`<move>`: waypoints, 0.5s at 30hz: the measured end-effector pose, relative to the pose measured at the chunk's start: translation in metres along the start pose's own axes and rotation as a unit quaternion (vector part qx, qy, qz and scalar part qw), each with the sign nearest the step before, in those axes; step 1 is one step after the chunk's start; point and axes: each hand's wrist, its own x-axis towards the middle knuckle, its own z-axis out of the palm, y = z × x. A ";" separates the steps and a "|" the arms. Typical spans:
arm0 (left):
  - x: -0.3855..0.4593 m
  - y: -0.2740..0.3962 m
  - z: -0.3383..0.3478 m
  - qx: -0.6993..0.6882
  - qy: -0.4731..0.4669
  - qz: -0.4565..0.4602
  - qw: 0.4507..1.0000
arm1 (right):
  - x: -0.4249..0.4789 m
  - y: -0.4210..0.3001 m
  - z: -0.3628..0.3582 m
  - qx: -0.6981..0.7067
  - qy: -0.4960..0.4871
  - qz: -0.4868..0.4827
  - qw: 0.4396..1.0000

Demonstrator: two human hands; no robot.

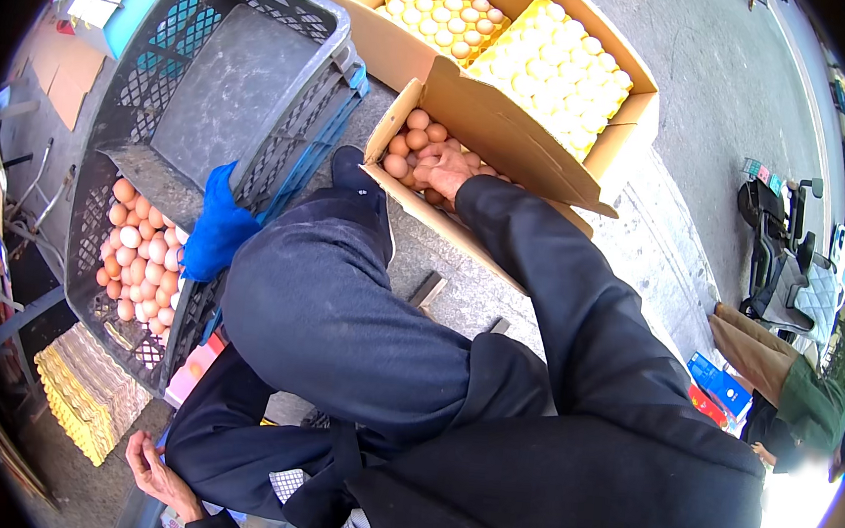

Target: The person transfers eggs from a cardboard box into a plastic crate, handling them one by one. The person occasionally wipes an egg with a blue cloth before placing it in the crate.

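Note:
My right hand (443, 167) reaches down into a small cardboard box (461, 241), its curled fingers among brown eggs (417, 120). The fingertips are partly hidden, so a firm grip on any egg cannot be made out. At the lower left, my left hand (162, 473) hangs beside my bent knee with loosely curled fingers and nothing visible in it. Near that hand stands a stack of egg trays (94, 391), yellow on its lower side. A black plastic crate (285, 115) holds a heap of brown and paler eggs (143, 264) behind a divider.
A large cardboard box (379, 52) holds yellow trays (556, 73) filled with pale eggs. Blue cloth (218, 229) drapes over the crate's edge. My shoe (359, 173) rests between crate and small box. To the right are a parked scooter (774, 247) and another person (778, 374).

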 end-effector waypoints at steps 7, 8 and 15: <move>-0.003 -0.002 -0.001 -0.009 0.006 0.003 1.000 | -0.011 -0.011 -0.001 0.068 -0.012 0.133 0.989; -0.003 -0.001 0.000 -0.012 0.006 0.003 1.000 | -0.007 -0.001 -0.001 0.083 -0.012 0.122 0.989; -0.005 0.000 -0.002 -0.005 0.006 0.000 1.000 | -0.032 -0.043 0.001 -0.150 -0.046 0.079 0.984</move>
